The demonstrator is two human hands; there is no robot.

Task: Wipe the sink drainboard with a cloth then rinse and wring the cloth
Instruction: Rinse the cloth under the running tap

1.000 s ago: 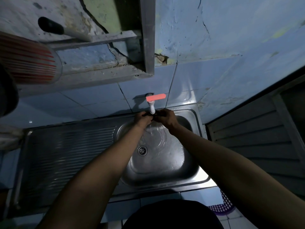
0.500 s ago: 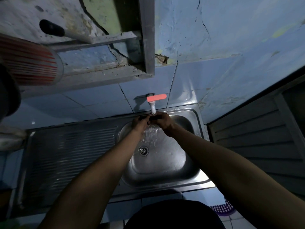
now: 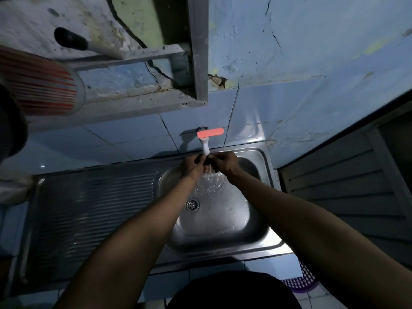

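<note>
**Dark cloth under running water: rinsing stage, wringing not yet finished**

Dark, bunched fabric, the small wet cloth [image 3: 207, 161], sits squeezed between two hands directly below the spout of a white plastic tap with a bright coral-red lever handle [image 3: 207, 139]. The left hand [image 3: 191, 165] is curled closed around the cloth's left side; the right hand [image 3: 226, 162] is curled closed around its right side. The fingers nearly meet, and little of the cloth shows between them.

Water pours down from the hands in a clear stream and splashes onto the floor of the stainless steel sink basin [image 3: 223, 219], spreading near the round metal drain [image 3: 192, 204].

To the left of the basin lies the ribbed stainless steel drainboard [image 3: 93, 204]. Nothing sits on it, and no hand is near it, so the wiping step looks finished, though in this dim light it is hard to tell how clean it is.

Judging by the tap running and both hands gripping the cloth, the task is in its second half: rinsing is under way, possibly with a first squeeze. What seems left is the final wringing out.

Behind the sink rise pale blue wall tiles [image 3: 138, 134]. A purple mesh basket [image 3: 301, 282] peeks in at lower right.
</note>
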